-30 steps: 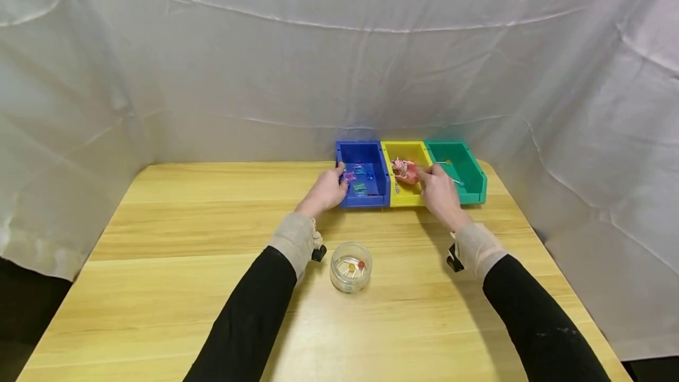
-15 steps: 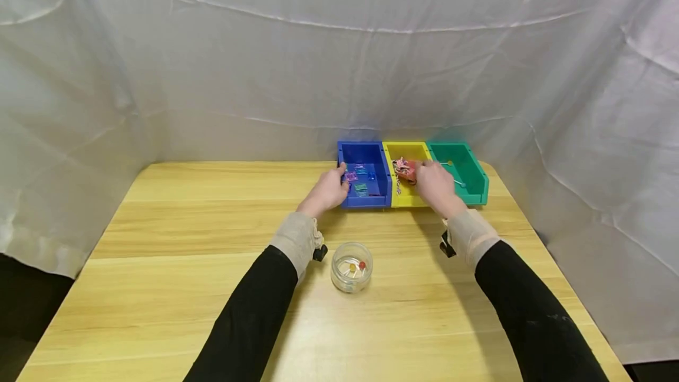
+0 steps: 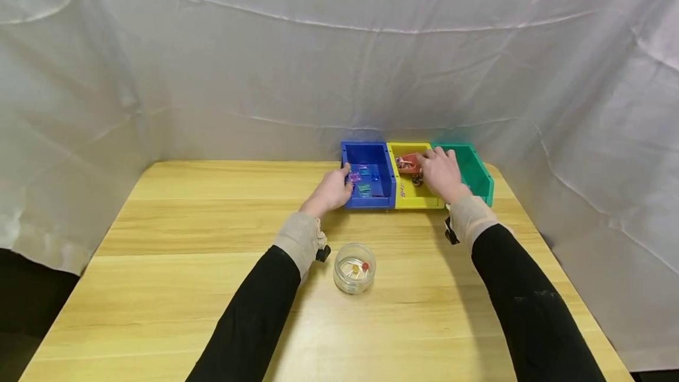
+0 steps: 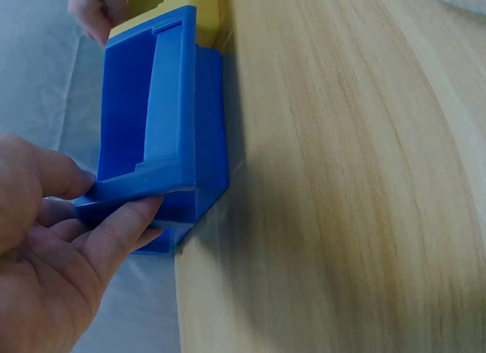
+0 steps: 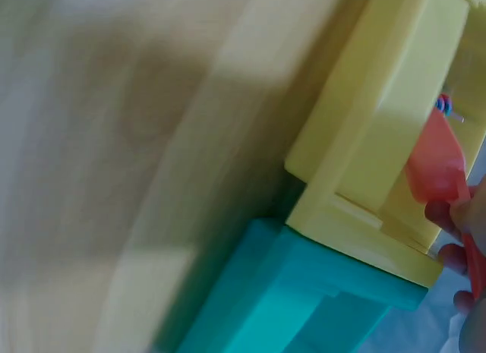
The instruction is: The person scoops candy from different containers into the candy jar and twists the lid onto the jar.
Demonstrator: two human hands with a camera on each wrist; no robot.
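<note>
Three small bins stand side by side at the table's far edge: blue (image 3: pixel 383 181), yellow (image 3: pixel 419 196) and green (image 3: pixel 478 173). My left hand (image 3: pixel 345 179) grips the blue bin (image 4: pixel 163 125) by its left wall, thumb inside and fingers outside (image 4: pixel 114 197). Small coloured clips (image 3: pixel 363 181) lie in the blue bin. My right hand (image 3: pixel 427 165) reaches into the yellow bin (image 5: pixel 380 140) and its fingers (image 5: pixel 449 215) pinch a crumpled orange-red packet (image 3: pixel 407 162) (image 5: pixel 439 165). The green bin (image 5: pixel 304 300) sits right beside it.
A small clear jar (image 3: pixel 354 267) holding a few round-headed pins stands on the wooden table (image 3: pixel 185 240) between my forearms. A white cloth backdrop (image 3: pixel 265 63) hangs close behind the bins and along both sides.
My right hand has moved from the front of the yellow bin to its back, and the orange-red packet went with it. The left hand stays on the blue bin.
</note>
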